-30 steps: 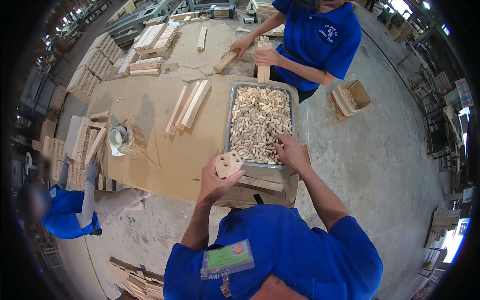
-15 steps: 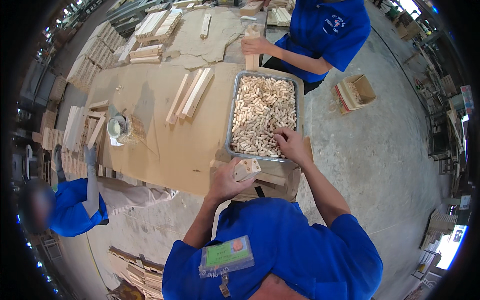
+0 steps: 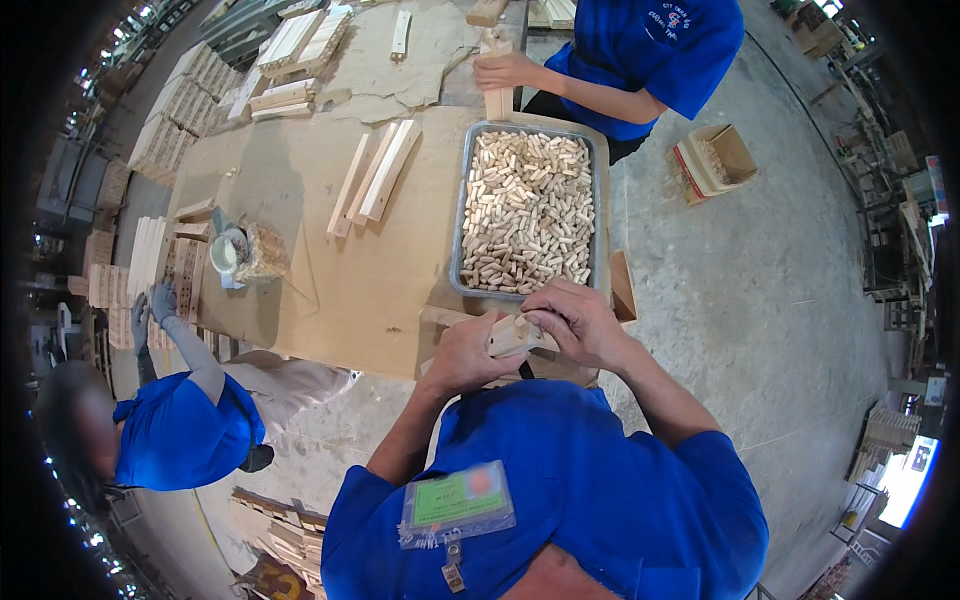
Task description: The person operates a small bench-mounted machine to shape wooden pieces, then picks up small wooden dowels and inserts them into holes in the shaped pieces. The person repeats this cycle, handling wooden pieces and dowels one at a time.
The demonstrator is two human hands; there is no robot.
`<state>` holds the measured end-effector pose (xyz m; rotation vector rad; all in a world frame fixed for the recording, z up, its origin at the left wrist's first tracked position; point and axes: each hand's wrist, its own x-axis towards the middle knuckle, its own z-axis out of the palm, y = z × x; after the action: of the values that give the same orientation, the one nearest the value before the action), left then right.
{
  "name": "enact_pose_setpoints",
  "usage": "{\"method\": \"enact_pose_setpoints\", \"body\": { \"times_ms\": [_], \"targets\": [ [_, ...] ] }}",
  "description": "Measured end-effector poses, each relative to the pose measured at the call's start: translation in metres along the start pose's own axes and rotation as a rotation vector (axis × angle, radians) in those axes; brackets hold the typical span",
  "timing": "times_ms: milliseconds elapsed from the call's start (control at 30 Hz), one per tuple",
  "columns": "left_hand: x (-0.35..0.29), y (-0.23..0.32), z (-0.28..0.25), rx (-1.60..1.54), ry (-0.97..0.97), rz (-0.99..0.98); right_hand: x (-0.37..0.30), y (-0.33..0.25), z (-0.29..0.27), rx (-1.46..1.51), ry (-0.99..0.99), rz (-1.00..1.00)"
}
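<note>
My left hand (image 3: 468, 355) is wrapped round pale wooden pieces (image 3: 508, 338) with drilled holes in their end faces, held just in front of the near rim of a tray. At that drilled end, my right hand (image 3: 585, 325) has thumb and fingers pinched on a small wooden dowel (image 3: 520, 322), partly hidden by the fingertips. Loose dowels (image 3: 525, 210) fill the shallow grey plastic tray (image 3: 455, 250) on the cardboard-covered table (image 3: 330, 330).
Across the tray a co-worker's hand (image 3: 507, 72) grips upright wood. At left another co-worker in grey gloves (image 3: 163, 300) handles stacked wood near a pot (image 3: 228, 250). Several wooden bars (image 3: 378, 180) lie on the table. A cardboard box (image 3: 715, 160) stands on the floor at right.
My right hand has moved from the dowels in the tray back to the wooden pieces in my left hand. The gloved co-worker's hands have come together at the stack.
</note>
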<state>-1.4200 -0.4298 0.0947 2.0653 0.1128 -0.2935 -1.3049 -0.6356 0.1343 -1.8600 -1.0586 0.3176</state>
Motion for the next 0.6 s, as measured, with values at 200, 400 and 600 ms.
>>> {"method": "enact_pose_setpoints", "body": {
  "times_ms": [200,400,600],
  "targets": [
    [-0.006,-0.002,0.006,0.022,-0.003,-0.018,-0.007,-0.002,0.004,-0.102,0.003,-0.061],
    [-0.014,0.001,0.021,0.094,-0.001,-0.088,-0.020,0.004,0.012,-0.156,0.003,-0.050],
    [-0.021,-0.008,0.028,0.125,0.020,-0.067,-0.022,0.011,0.021,-0.104,-0.067,0.013]
  ]
}}
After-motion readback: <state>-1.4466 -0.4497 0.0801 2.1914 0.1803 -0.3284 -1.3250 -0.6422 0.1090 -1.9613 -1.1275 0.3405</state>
